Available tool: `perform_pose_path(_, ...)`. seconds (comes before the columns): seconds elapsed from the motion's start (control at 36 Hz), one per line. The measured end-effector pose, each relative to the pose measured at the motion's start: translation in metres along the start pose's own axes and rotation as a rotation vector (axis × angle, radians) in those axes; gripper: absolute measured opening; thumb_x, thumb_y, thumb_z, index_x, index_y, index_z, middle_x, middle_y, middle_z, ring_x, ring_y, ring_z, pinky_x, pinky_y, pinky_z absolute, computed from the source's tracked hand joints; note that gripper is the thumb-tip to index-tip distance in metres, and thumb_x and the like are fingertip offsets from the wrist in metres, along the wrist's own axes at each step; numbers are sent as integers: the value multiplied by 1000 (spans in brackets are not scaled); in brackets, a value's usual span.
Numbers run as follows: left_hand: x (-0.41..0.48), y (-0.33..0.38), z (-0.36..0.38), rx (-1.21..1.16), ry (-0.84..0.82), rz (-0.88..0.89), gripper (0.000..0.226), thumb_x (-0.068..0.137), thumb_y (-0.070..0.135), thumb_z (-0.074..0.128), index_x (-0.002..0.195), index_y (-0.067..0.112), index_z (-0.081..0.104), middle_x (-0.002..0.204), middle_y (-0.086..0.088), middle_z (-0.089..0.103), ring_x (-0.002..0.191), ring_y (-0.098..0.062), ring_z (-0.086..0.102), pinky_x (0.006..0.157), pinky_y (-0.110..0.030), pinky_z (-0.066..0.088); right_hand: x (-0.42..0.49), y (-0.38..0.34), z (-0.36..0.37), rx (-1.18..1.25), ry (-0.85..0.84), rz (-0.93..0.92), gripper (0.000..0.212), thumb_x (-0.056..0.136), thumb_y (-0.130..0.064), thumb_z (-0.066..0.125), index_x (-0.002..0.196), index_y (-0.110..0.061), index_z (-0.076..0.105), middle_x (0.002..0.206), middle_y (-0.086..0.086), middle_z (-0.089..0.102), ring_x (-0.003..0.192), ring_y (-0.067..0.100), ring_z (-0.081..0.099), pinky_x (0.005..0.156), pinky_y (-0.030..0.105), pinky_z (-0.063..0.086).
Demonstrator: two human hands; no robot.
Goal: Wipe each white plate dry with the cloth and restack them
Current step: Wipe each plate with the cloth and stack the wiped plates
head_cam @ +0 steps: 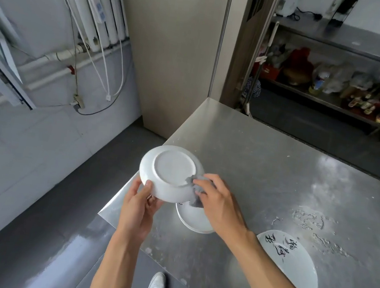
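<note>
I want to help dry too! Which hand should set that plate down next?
Probably the left hand: it grips the upturned plate by its rim, while the right hand pinches the cloth.

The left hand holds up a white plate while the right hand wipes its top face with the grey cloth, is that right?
Not the top face: the head view shows the white plate turned bottom up, so the right hand wipes its underside with the grey cloth. The left hand does hold it up.
</note>
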State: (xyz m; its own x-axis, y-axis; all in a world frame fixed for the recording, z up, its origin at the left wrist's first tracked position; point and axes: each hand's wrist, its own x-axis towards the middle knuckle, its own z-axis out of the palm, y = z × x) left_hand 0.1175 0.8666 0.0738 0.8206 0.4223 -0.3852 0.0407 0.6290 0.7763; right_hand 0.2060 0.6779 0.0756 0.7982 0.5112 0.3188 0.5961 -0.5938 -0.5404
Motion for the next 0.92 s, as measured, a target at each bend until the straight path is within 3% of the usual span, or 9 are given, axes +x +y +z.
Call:
perform_pose_path(0.14, -6, -3, 8, 85, -101, -41, 30, 108, 14, 51, 137, 14, 61, 113, -9, 73, 97, -24, 66, 93, -42, 61, 18, 2, -15, 52, 55, 149, 28, 94, -5, 64, 118, -16, 70, 119, 3, 59, 101, 24, 64, 89, 35, 52)
perform_pose_path(0.25, -11, -4, 12, 209, -179, -61, 28, 106, 16, 57, 132, 19, 65, 109, -12, 73, 98, -29, 67, 91, -47, 61, 33, -6, -26, 65, 60, 168, 27, 95, -5, 62, 119, -13, 70, 121, 4, 60, 108, 25, 61, 95, 33, 49)
perform_pose_path(0.33, -15, -7, 19, 302, -265, -73, 30, 100, 25, 67, 130, 24, 67, 116, -19, 73, 102, -30, 72, 91, -48, 62, 40, -15, -30, 65, 38, 138, 27, 95, -6, 61, 121, -12, 70, 126, 4, 60, 114, 25, 60, 101, 36, 47)
perform_pose_path(0.42, -19, -11, 26, 332, -282, -83, 31, 94, 32, 67, 125, 30, 70, 114, -16, 75, 102, -28, 72, 85, -40, 62, 42, -28, -29, 96, -7, 82, 28, 95, -6, 61, 121, -10, 70, 131, 3, 60, 120, 24, 58, 104, 37, 45)
perform_pose_path(0.58, -18, -16, 30, 296, -207, -47, 23, 106, 21, 60, 123, 31, 72, 120, -15, 76, 109, -31, 74, 83, -37, 63, 30, -38, -27, 133, -182, -97, 31, 91, -3, 61, 118, -14, 72, 132, -2, 62, 121, 21, 54, 105, 32, 43)
perform_pose_path(0.69, -15, -17, 31, 261, -102, -21, 21, 107, 16, 56, 125, 19, 68, 114, -16, 77, 102, -32, 73, 93, -49, 59, 18, -37, -28, 102, -137, -66, 19, 83, -6, 60, 96, -12, 71, 107, -2, 64, 100, 22, 57, 88, 38, 51)
perform_pose_path(0.78, -12, -15, 31, 156, -23, -10, 18, 108, 14, 55, 120, 15, 67, 105, -13, 77, 94, -26, 73, 90, -45, 61, 4, -29, -29, 49, -78, -30, 11, 78, -10, 49, 80, -12, 60, 95, -2, 58, 88, 24, 54, 74, 41, 51)
perform_pose_path(0.86, -10, -11, 33, 61, 24, -2, 16, 108, 12, 54, 116, 17, 67, 96, -6, 78, 84, -19, 74, 77, -34, 64, -10, -22, -26, -97, -86, 17, 12, 81, -21, 53, 90, -19, 59, 103, -8, 54, 88, 20, 54, 63, 40, 52)
perform_pose_path(0.92, -9, -10, 35, 21, 60, -10, 16, 108, 11, 54, 118, 15, 66, 97, -6, 78, 83, -19, 75, 74, -32, 64, -17, -18, -23, -195, -84, 14, 27, 83, -37, 60, 106, -25, 62, 109, -8, 53, 91, 16, 55, 59, 36, 52)
